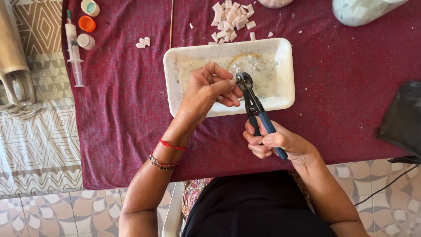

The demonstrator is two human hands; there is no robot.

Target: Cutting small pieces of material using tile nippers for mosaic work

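**Counter stock, left to right**

Syringe [73,50] and caps near the left edge. Left hand [209,90] pinches a small piece, hardly visible, over the white tray [285,66]. Right hand [274,142] grips blue-handled nippers [254,105], jaws at the piece. Open cloth lies right of the tray.

Bare maroon cloth [342,87] lies open at three o'clock of the white tray [287,70], out to the black bag [401,116]. At twelve o'clock a pile of tile pieces [230,19] blocks the way. At nine o'clock, open cloth runs to the syringe [73,48] and bottle caps [87,24].
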